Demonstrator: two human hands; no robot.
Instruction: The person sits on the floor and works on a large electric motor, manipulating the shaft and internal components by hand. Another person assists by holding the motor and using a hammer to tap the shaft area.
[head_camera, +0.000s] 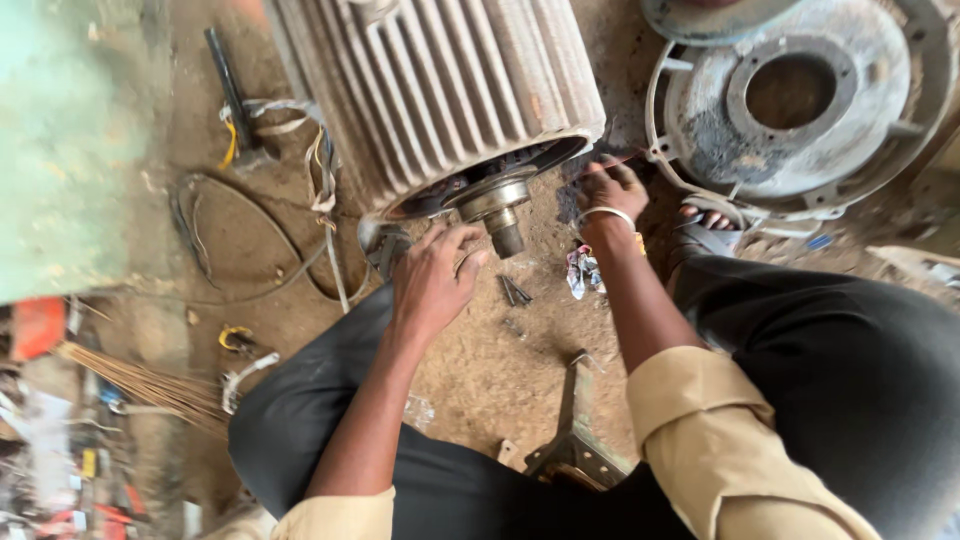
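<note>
**A:** ok so what are the hands actually on here? hard to read from the head view.

**B:** Big ribbed electric motor housing (440, 90) lying on its side on the dirt floor (500, 360), open end facing the person. The steel shaft (500, 215) pokes out of that open end, right in the middle of the shot between the two hands.

**A:** and the left hand?

**B:** left hand (432, 280) sits just below-left of the shaft, fingers curled loosely, tips up near the shaft's base and the rim of the housing. Can't tell if it's gripping anything, looks more like resting or touching than a real grab.

**A:** right one?

**B:** right hand (608, 188) is at the lower right edge of the housing, fingers bent and pressed down by the rim. There's a thin reddish streak by the fingertips, too blurred to say what. A metal bangle (610, 213) is on that wrist. Whether it's pinching something, honestly can't tell.

**A:** other stuff around?

**B:** round grey end cover (800, 100) lies flat to the right, well apart from the motor, with a sandalled foot (705, 222) against its rim. Loose wires (300, 150) trail off the motor's left side, and a dark-handled hammer (235, 100) lies beyond them. Small crumpled wrapper (582, 270) on the dirt under the right wrist.
</note>
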